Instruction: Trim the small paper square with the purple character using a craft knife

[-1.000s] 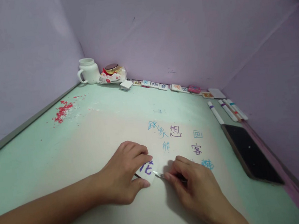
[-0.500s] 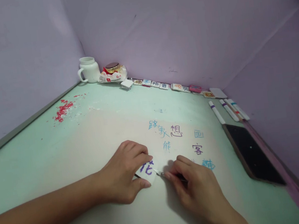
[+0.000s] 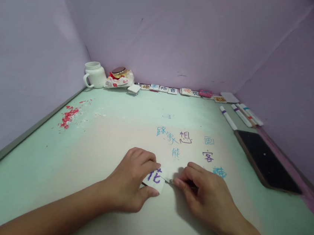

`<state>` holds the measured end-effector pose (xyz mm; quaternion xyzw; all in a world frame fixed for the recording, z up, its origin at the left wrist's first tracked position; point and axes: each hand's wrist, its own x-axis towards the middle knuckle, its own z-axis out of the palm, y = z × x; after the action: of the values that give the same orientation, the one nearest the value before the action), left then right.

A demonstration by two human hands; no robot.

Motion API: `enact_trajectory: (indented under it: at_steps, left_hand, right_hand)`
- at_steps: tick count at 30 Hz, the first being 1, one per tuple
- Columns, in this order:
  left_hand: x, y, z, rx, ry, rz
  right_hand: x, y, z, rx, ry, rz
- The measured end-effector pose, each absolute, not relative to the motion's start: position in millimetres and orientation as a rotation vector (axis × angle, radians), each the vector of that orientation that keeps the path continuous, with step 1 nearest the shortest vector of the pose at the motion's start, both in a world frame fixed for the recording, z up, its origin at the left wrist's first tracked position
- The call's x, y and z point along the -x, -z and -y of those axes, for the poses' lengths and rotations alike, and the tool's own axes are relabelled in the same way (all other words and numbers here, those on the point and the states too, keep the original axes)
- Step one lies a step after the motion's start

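Pressing down on a small white card (image 3: pixel 154 178) with thumb and curled fingers, the left hand (image 3: pixel 130 185) is pinning it flat against the pale green tabletop (image 3: pixel 39 171) at the near centre. The card is bearing a purple handwritten character. The right hand (image 3: pixel 207 198) is gripping a thin blade-like tool (image 3: pixel 167 180) between pinched fingertips (most of the handle is hidden under the fingers), and its metal tip is touching the card's right edge. Just beyond the hands, blue and purple characters (image 3: pixel 185 137) are showing on the surface. A black phone (image 3: pixel 267 165) is lying to the right, with marker pens (image 3: pixel 241 115) beyond it. A white mug (image 3: pixel 95 75) is standing in the far corner, beside a row of lettered tiles (image 3: pixel 171 90).
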<state>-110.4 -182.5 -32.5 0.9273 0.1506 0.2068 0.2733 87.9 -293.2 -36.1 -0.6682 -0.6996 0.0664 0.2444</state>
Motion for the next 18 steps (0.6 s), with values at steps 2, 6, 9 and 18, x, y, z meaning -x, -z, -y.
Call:
enact_trajectory:
  at_steps: [2, 6, 9, 18]
  left_hand:
    - [110.2, 31.7, 182.5, -2.494, -0.565, -0.407]
    - [110.4, 31.5, 183.1, -2.482, -0.577, -0.42]
    - [110.8, 32.0, 183.4, -2.487, -0.547, -0.419]
    - [110.8, 32.9, 182.9, -2.486, -0.573, -0.407]
  right_hand:
    - [-86.6, 37.2, 293.5, 1.812, -0.153, 1.939]
    - [-86.3, 34.5, 292.2, 1.775, -0.161, 2.01]
    - [-87.3, 31.3, 291.4, 1.767, -0.186, 2.043]
    - [-88.5, 29.4, 290.8, 1.793, -0.281, 2.058]
